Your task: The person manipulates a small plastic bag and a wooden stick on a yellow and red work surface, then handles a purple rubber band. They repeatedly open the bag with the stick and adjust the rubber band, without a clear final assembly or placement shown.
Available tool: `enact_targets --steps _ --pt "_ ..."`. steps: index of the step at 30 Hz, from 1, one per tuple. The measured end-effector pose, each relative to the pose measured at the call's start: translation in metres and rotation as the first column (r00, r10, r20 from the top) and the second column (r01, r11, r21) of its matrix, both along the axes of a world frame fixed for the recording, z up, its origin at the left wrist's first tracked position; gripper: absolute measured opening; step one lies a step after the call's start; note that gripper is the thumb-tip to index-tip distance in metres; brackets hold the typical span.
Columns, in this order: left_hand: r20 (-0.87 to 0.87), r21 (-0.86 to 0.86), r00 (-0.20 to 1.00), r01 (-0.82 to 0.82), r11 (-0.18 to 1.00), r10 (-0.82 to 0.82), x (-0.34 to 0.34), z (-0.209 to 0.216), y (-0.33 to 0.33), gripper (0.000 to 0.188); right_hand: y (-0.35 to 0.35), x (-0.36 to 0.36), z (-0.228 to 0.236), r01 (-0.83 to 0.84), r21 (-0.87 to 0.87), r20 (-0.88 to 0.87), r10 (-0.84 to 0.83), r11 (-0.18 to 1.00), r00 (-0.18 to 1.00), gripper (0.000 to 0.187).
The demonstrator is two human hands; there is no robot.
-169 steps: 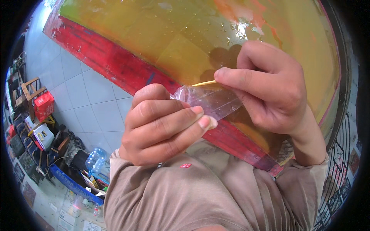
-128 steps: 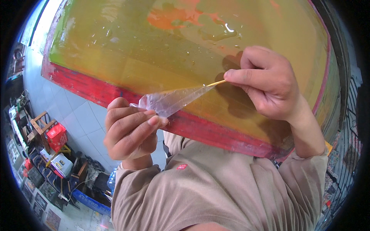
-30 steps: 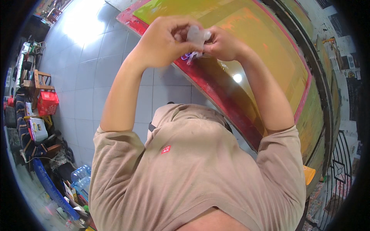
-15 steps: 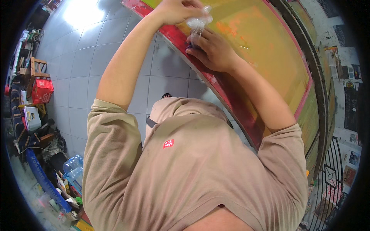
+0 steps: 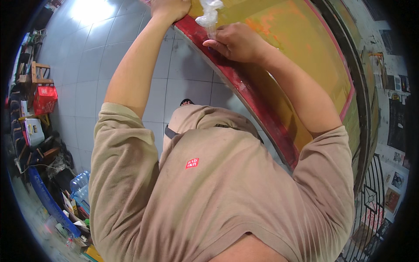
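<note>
Bag (image 5: pixel 207 19), clear and crumpled, sticks up from the closed fingers of the right hand (image 5: pixel 240 41) near the yellow panel (image 5: pixel 314 65), left hand (image 5: pixel 171 8) by its red edge (image 5: pixel 271 122), finger state can't tell; looks like a holding step, moving it calls for a steady pinch.

Tan T-shirt (image 5: pixel 218 187) | red chest patch (image 5: pixel 192 163) (small, square) | loose sleeves (image 5: pixel 126 153) | beige legwear (image 5: pixel 203 114) | dark footwear (image 5: pixel 190 101), perhaps a sandal
</note>
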State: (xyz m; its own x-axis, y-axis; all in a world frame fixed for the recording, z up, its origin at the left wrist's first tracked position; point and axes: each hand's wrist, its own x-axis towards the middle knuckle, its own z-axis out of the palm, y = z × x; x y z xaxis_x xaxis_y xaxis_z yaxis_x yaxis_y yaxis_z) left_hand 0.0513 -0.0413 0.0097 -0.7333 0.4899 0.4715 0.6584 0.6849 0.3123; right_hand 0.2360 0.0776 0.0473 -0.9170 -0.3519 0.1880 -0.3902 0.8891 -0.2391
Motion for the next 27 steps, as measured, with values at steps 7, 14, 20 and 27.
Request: enact_targets --steps 7,14,20,27 --pt "0.043 -0.014 0.999 -0.033 0.999 0.034 0.001 -0.002 0.001 0.040 0.004 0.001 -0.004 -0.032 -0.084 -0.011 0.031 0.996 0.999 0.044" --pt "0.015 0.007 1.000 -0.025 1.000 0.025 -0.001 -0.006 0.002 0.039 0.005 0.000 -0.003 -0.026 -0.183 0.022 0.030 0.983 0.999 0.044" --pt "0.043 0.024 0.999 -0.026 0.999 0.025 0.002 -0.001 0.002 0.039 0.005 0.001 0.002 -0.054 -0.208 0.034 0.062 0.977 0.998 0.044" --pt "0.034 0.036 0.999 -0.034 0.999 0.032 -0.002 -0.006 0.003 0.039 0.003 0.005 0.007 -0.015 -0.167 0.122 0.035 0.986 0.992 0.044"
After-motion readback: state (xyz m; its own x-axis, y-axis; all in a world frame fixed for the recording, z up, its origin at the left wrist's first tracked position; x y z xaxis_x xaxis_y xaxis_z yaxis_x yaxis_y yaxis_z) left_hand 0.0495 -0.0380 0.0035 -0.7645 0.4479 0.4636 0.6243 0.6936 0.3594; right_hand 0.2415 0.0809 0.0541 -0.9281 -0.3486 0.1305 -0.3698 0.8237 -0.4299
